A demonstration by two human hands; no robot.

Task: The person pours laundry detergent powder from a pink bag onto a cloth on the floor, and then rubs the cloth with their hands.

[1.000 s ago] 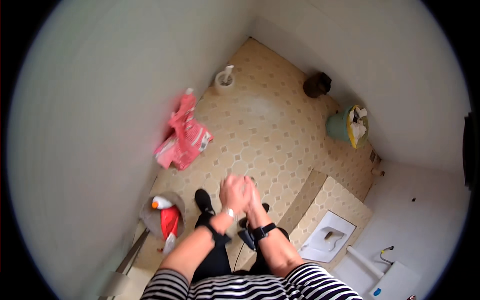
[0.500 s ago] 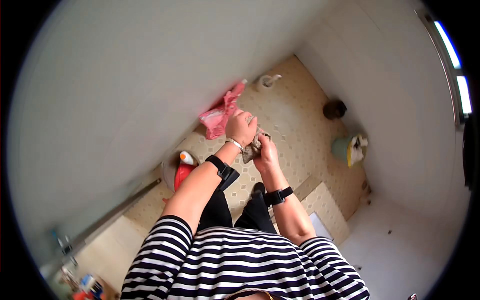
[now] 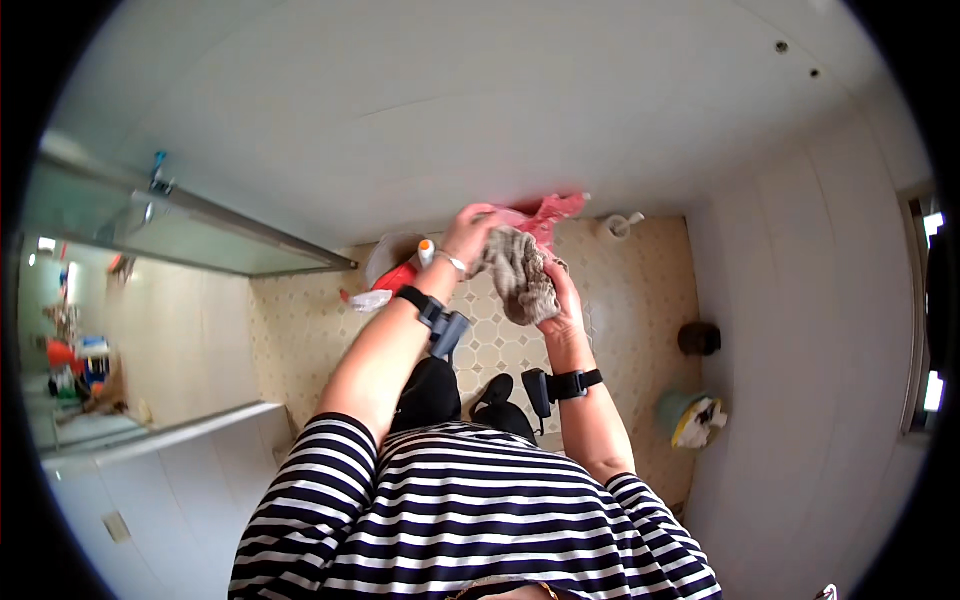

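A crumpled grey-brown cloth [image 3: 522, 278] hangs stretched between my two hands, above the patterned floor. My left hand [image 3: 470, 236] grips its upper left end, the fingers partly blurred. Round the lower right end my right hand [image 3: 563, 300] is closed, thumb up along the cloth's edge. Just beyond the cloth, against the far wall, is a pink plastic bag [image 3: 553, 212], partly covered by the cloth and my left hand.
Left of my hands stands a pale bucket [image 3: 385, 256] with a red item and an orange-capped white bottle [image 3: 426, 250]. A white brush holder [image 3: 614, 230] is by the far wall. To the right are a dark round container [image 3: 700, 339] and a greenish bucket [image 3: 676, 408]. A glass door [image 3: 210, 232] juts out left.
The cloth, earlier bunched between my close-set hands, is now spread wider as my hands have moved apart. My view has turned, showing more of the doorway at left.
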